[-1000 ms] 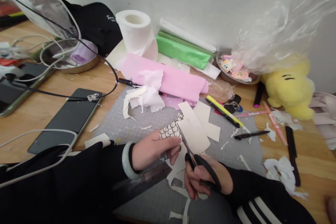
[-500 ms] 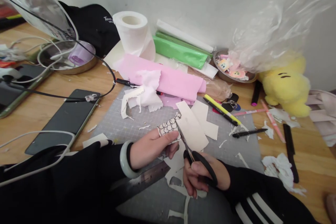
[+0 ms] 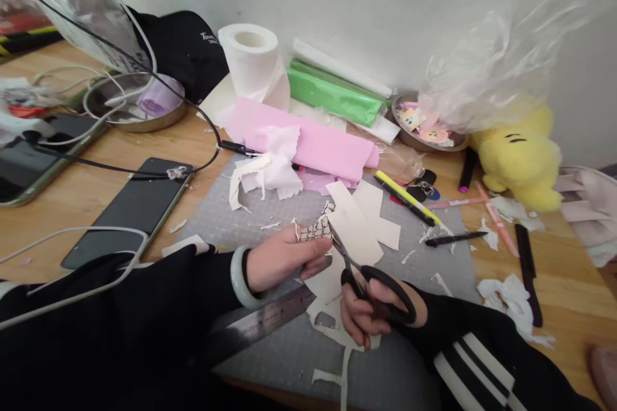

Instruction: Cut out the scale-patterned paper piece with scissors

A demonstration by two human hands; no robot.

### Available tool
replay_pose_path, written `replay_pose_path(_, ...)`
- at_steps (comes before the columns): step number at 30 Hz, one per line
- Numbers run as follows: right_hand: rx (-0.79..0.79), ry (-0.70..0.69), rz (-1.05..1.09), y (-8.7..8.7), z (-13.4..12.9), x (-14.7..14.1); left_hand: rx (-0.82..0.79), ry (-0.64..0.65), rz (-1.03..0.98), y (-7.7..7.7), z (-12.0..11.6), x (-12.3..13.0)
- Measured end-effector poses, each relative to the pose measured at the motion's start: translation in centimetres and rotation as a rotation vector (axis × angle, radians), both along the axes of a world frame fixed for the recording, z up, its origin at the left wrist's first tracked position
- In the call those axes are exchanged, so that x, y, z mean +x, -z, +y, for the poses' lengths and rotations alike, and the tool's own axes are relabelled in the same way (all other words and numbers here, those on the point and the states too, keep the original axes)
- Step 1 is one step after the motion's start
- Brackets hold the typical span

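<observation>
My left hand (image 3: 284, 258) pinches a small white paper piece (image 3: 314, 230) drawn with a black scale-like pattern. Black-handled scissors (image 3: 393, 292) are in my right hand (image 3: 369, 314), fingers through the loops. Their blades point up and left and meet the right edge of the patterned paper, slightly parted. Behind the blades lie white paper strips (image 3: 354, 221) on a grey cutting mat (image 3: 270, 366). Cut paper scraps (image 3: 332, 327) lie below the hands, beside a metal ruler (image 3: 274, 318).
A phone (image 3: 130, 212) and cables lie left. Farther back are a metal bowl (image 3: 168, 119), a paper roll (image 3: 248, 64), pink paper (image 3: 308, 148) and a green packet (image 3: 332, 93). At right are a yellow marker (image 3: 407, 196), a black pen (image 3: 456, 239) and a yellow plush toy (image 3: 520, 157).
The scissor handles have spread wider, and my right hand has shifted slightly right. The patterned paper is tilted differently in my left hand. The whole view has shifted a little.
</observation>
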State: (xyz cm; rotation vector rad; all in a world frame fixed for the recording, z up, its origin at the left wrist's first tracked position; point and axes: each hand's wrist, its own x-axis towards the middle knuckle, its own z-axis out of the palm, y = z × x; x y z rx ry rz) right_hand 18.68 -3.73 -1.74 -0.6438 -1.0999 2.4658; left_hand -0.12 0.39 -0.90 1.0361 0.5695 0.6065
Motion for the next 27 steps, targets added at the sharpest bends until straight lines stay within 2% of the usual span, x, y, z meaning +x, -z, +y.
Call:
replay_pose_path(7,0.001,-0.001,-0.088,-0.3,0.2,-0.2,0.030,-0.018,0.043,-0.4,-0.1,0.3)
replay_pose_path(15,-0.005,0.018,-0.084,-0.3,0.1,-0.2,0.086,-0.032,0.215,-1.6,0.0,0.4)
replay_pose_path(22,0.000,0.018,-0.066,0.0,0.1,-0.3,0.065,-0.015,0.244,-1.5,-0.1,0.4)
replay_pose_path(27,-0.003,0.021,-0.057,0.1,0.0,-0.3,0.120,-0.057,0.222,-1.0,0.0,0.2)
